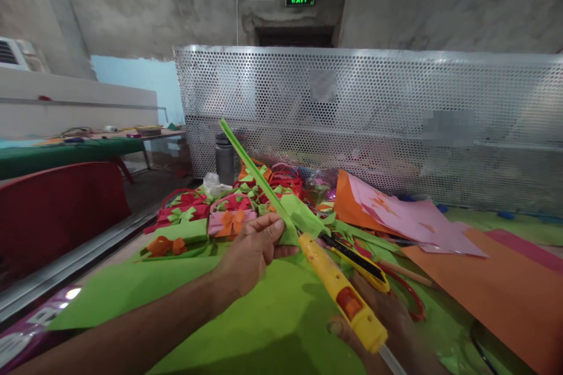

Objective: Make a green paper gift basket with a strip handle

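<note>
My left hand pinches a folded piece of green paper with a long green strip rising up and to the left from it. My right hand grips a yellow glue gun with an orange trigger; its nozzle touches the green paper beside my left fingers. A yellow and black utility knife lies on the table just to the right of the gun.
Green sheets cover the table. Small paper baskets with bows stand behind my left hand. Orange and pink sheets lie to the right. A dark bottle stands before a perforated metal panel. A red chair is at left.
</note>
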Tool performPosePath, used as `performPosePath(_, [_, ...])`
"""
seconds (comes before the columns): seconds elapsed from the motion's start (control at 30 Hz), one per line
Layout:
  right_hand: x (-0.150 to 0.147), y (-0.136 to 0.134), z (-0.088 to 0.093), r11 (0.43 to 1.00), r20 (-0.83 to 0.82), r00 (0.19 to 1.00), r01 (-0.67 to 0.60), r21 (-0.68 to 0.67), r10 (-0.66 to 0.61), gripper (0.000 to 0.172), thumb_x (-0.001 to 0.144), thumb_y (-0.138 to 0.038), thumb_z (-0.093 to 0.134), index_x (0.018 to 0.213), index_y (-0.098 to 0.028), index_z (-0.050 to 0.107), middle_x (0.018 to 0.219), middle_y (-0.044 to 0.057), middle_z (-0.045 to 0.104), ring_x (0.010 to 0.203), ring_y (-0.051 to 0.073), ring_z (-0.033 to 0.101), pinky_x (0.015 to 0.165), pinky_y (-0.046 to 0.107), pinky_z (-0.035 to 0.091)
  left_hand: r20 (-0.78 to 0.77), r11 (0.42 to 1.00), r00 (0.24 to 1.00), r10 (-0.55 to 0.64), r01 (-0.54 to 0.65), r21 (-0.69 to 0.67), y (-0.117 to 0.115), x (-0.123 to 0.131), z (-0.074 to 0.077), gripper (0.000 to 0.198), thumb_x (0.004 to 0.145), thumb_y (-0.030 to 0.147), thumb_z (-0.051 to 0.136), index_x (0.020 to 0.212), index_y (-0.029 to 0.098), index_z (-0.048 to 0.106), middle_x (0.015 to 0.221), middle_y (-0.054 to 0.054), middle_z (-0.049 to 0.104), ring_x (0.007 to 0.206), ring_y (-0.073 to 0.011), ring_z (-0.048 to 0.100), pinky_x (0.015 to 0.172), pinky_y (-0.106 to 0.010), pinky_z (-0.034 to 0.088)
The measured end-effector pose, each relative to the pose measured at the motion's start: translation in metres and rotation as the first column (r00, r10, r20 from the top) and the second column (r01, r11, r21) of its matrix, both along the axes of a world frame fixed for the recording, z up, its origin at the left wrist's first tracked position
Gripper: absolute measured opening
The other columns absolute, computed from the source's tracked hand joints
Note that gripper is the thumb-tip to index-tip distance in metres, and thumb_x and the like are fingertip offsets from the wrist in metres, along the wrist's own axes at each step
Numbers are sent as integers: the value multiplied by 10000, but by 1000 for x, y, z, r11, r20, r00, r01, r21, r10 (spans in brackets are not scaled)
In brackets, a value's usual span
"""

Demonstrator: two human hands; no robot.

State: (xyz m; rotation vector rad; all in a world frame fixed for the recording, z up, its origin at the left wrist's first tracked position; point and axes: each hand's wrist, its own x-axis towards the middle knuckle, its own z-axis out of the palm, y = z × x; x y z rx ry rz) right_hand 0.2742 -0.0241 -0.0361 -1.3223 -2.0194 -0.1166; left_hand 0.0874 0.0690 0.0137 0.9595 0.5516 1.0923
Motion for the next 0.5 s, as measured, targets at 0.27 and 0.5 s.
performPosePath(0.27, [-1,-1,1,995,-74,997,-7,-97,0,161,805,-344,461,697,-226,448,515,-32,498,445,133,487,406,230,339,16,1000,1000,-10,10,12,-2,1,1,168,676,233,706,655,137,570,571,31,524,515,-81,504,640,-289,531])
performPosePath(0.5, [1,-1,4,999,-62,998,22,-50,-25,92,784,-268,481,708,-233,445,516,-31,532,462,154,535,428,244,361,48,998,999,3,-6,56,1,-4,7,119,684,201,695,684,136,596,610,15,575,573,-98,552,651,-275,528])
